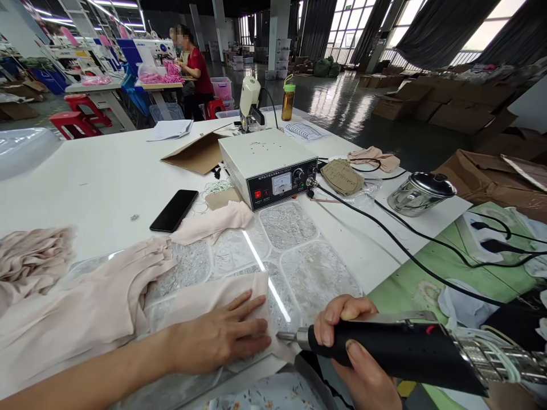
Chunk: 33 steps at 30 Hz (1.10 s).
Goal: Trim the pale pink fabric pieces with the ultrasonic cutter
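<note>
Two hands are before me: my left hand (231, 336) lies flat, fingers a little apart and gripping nothing, on a thin pale pink piece of fabric (213, 296), while my right hand (367, 376) is wrapped around a thick black handheld tool (397, 347) with a slim metal tip (287, 336). That tip points toward my left fingers at the fabric's right edge; I cannot tell whether it touches. Beneath the fabric spreads a glossy grey marbled mat (316, 273) on the white tabletop (111, 176). Beside my left forearm lies a layered pale pink cloth stack (94, 290), with a crumpled pinkish heap (29, 256) farther left. Beyond my left hand, a folded pale pink strip (213, 222) lies just beside a flat black phone (174, 210). Farther ahead, between my hands, stands a white box with a black meter panel (273, 154); a shiny lidded metal pot (416, 196) is beyond my right hand. Behind the box are a cream-coloured machine (250, 99) and an amber bottle with a green cap (288, 102). Farthest, ahead of my left hand, a red-topped person (199, 68) sits by bright pink cloth (162, 74).
</note>
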Tool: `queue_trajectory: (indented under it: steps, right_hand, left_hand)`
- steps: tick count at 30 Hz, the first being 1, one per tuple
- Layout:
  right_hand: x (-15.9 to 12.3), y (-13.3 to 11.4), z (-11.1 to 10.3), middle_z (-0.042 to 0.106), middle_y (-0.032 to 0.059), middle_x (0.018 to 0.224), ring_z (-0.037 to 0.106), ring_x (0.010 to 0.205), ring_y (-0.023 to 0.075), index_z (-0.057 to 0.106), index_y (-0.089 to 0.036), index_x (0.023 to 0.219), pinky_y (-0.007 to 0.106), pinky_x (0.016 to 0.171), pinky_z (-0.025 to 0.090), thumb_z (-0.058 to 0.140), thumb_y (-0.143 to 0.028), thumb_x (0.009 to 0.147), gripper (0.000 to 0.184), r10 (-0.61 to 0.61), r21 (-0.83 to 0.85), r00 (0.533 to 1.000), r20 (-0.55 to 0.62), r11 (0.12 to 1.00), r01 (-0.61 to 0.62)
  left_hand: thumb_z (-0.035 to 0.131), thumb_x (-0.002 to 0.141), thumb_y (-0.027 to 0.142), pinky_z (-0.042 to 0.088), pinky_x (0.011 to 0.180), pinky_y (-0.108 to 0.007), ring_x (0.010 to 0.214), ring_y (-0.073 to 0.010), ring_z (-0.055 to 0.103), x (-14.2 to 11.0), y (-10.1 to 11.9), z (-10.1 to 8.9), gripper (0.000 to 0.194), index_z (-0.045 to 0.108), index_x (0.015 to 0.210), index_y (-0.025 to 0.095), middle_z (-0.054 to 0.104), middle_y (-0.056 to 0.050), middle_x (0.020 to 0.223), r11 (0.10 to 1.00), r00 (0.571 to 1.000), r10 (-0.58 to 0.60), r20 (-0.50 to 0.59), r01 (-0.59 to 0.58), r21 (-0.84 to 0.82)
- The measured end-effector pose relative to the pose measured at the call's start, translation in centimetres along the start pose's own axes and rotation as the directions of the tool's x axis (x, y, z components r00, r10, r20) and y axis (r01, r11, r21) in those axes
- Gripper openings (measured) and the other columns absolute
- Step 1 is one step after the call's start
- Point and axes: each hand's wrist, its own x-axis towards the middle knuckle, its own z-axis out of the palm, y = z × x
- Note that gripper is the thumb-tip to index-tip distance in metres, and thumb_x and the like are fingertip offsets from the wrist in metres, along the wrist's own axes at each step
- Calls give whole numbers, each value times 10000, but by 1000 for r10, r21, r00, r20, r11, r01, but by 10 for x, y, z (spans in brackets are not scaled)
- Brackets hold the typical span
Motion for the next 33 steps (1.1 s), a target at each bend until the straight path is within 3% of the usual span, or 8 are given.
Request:
queue_trajectory:
  steps: [19,26,33]
  right_hand:
    - [-2,6,-1,530,-14,835,558,614,117,504,-267,902,305,584,502,588,-331,903,105,-12,-61,997,81,998,16]
    - [3,-4,-5,520,-3,810,551,589,117,562,-251,899,298,539,507,620,-338,854,114,-49,39,997,-62,998,52]
    - [0,-2,-8,523,-9,809,566,586,114,555,-259,901,289,537,515,633,-353,843,135,-29,22,998,-55,999,30]
  left_hand:
    - [360,1020,142,258,1173,-546,1430,-345,297,0,1,0,361,537,1334,165,626,-119,1247,999,1000,-1,5,0,37]
    - [404,1005,150,281,1150,-571,1434,-378,269,-7,-2,7,343,534,1322,151,594,-136,1287,994,997,-78,2,77,79]
    - [457,978,145,283,1135,-593,1424,-390,286,-4,2,8,404,487,1381,155,595,-140,1251,988,991,-137,7,136,70]
